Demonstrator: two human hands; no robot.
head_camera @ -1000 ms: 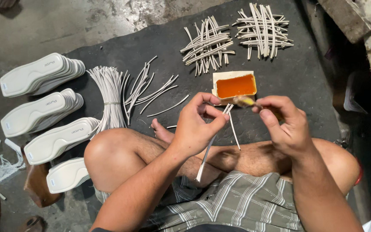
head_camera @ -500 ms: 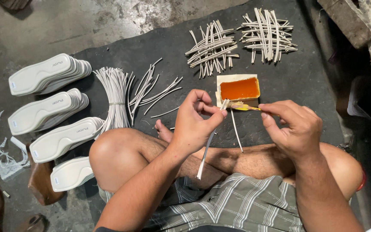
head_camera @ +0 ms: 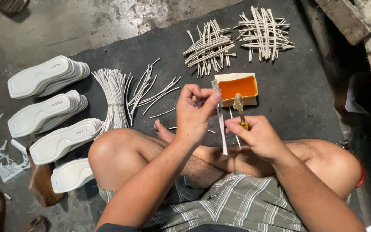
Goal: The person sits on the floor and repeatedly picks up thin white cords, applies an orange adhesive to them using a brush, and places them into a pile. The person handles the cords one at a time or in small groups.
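Between thumb and forefinger, left hand (head_camera: 196,112) holds strip (head_camera: 222,129) near-vertical.

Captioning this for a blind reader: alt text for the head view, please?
Left hand holds a white strip upright while the right hand holds a small brush near an orange glue tray. White soles are stacked at left.

A glue tray (head_camera: 237,89) sits on the mat (head_camera: 305,99), 2 strip piles (head_camera: 209,47) behind it, stacked insoles (head_camera: 48,77) far left.
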